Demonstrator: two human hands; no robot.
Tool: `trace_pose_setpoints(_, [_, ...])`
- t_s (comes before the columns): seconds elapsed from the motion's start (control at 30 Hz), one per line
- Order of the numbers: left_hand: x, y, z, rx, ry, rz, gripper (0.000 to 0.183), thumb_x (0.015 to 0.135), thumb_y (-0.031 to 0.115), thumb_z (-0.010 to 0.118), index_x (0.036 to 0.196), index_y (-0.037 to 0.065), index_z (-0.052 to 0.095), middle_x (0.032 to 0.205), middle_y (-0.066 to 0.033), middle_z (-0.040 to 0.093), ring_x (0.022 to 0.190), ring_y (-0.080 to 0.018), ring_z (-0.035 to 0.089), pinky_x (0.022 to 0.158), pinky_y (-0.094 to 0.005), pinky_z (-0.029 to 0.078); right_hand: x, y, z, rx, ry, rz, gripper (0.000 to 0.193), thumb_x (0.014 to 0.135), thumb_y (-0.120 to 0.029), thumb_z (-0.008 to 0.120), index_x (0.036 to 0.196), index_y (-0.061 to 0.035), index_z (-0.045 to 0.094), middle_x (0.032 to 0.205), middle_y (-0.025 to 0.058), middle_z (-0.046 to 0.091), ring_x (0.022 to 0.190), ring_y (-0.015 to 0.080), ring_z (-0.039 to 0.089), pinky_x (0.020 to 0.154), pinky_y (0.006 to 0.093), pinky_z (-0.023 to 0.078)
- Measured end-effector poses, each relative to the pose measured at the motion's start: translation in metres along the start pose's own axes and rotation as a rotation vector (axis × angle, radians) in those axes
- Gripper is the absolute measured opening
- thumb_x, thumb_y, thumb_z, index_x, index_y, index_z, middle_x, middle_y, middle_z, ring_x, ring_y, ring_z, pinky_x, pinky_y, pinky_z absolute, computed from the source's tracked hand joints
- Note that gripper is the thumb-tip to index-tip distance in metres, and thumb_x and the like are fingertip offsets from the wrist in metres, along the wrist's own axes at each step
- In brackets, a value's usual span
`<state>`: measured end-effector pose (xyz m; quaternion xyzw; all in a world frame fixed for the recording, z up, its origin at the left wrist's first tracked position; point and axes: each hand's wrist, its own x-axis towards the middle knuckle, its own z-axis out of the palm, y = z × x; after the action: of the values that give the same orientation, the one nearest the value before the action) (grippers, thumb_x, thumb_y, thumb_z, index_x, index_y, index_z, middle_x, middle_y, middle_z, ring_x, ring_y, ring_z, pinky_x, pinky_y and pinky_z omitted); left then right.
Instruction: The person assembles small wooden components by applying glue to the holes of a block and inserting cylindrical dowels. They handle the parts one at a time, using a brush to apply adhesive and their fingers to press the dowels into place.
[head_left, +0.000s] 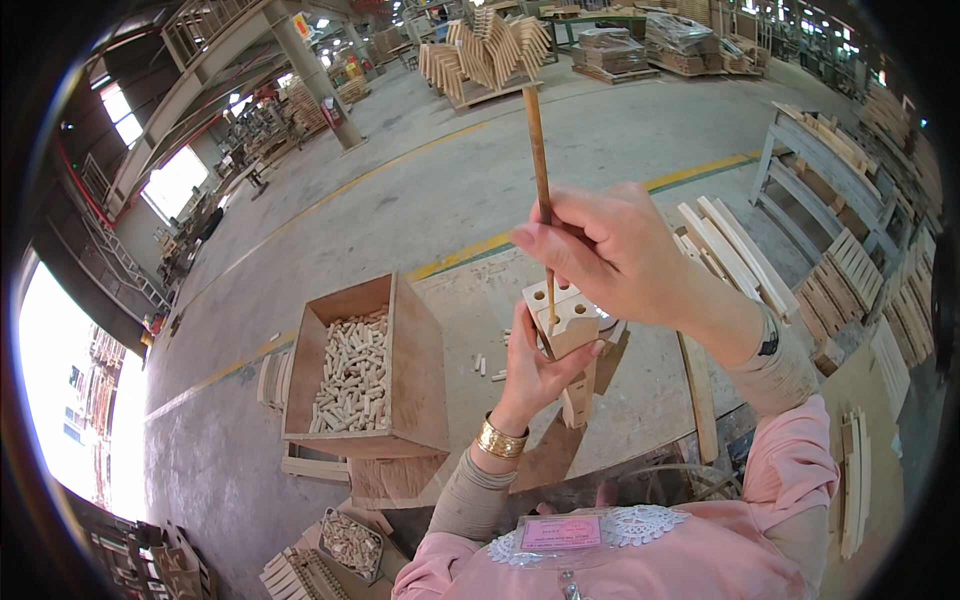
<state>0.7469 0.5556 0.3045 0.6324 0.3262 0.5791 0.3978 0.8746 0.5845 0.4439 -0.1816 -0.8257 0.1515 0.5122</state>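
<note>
In my right hand [625, 250] is a long thin wooden stick [538, 145], pinched between thumb and fingers and held nearly upright. Its lower tip meets the top face of a pale wooden piece [570, 340], at or in one of the round holes there; how deep I cannot tell. My left hand [535, 378] grips this piece from below and the sides, thumb on the near side. Whether it is one block or several pieces held together is unclear. Below it a further light wooden part [577, 405] stands on the worktable [640, 415].
To the left an open wooden box [420, 375] holds many short dowels [350, 375]. A few loose dowels [482, 366] lie beside it. Wooden strips [735, 250] rest at the right. Lower left is a basket of dowels [350, 545]. Stacked wooden parts [485, 55] stand across the floor.
</note>
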Motion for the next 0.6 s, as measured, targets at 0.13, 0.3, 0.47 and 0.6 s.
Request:
trace_pose_setpoints(0.13, [0.000, 0.001, 0.001, -0.005, -0.004, 0.012, 0.063, 0.069, 0.009, 0.076, 0.117, 0.003, 0.036, 0.110, -0.0083, 0.050, 0.101, -0.0160, 0.050, 0.088, -0.0319, 0.041, 0.000, 0.001, -0.003, -0.075, 0.000, -0.011, 0.022, 0.086, -0.021, 0.058, 0.075, -0.0017, 0.055, 0.050, 0.0108, 0.047, 0.042, 0.0244, 0.046, 0.040, 0.0322, 0.034])
trace_pose_setpoints(0.3, [0.000, -0.001, 0.002, 0.008, -0.002, -0.004, 0.065, 0.068, 0.008, 0.077, 0.118, 0.003, 0.036, 0.111, -0.0088, 0.049, 0.102, -0.0163, 0.050, 0.089, -0.0314, 0.041, -0.001, -0.002, -0.012, 0.146, 0.076, 0.245, 0.027, 0.087, -0.026, 0.058, 0.079, -0.0001, 0.057, 0.050, 0.0050, 0.048, 0.042, 0.0101, 0.045, 0.040, 0.0271, 0.033])
trace_pose_setpoints(0.47, [-0.007, -0.006, -0.004, 0.015, 0.058, -0.028, 0.067, 0.067, 0.004, 0.077, 0.119, 0.002, 0.036, 0.111, -0.0080, 0.049, 0.102, -0.0175, 0.051, 0.087, -0.0308, 0.044, -0.004, 0.015, -0.027, 0.269, 0.294, 0.429, 0.030, 0.088, -0.027, 0.055, 0.076, 0.0005, 0.057, 0.053, 0.0046, 0.049, 0.045, 0.0064, 0.045, 0.042, 0.0254, 0.034])
trace_pose_setpoints(0.6, [-0.023, 0.012, -0.024, -0.088, 0.262, -0.020, 0.065, 0.066, 0.000, 0.076, 0.119, 0.000, 0.039, 0.115, -0.0115, 0.051, 0.102, -0.0195, 0.054, 0.081, -0.0324, 0.048, -0.045, 0.111, -0.020, -0.097, 0.132, 0.530, 0.032, 0.085, -0.029, 0.057, 0.076, 0.0010, 0.058, 0.056, 0.0088, 0.054, 0.051, 0.0143, 0.053, 0.048, 0.0313, 0.039])
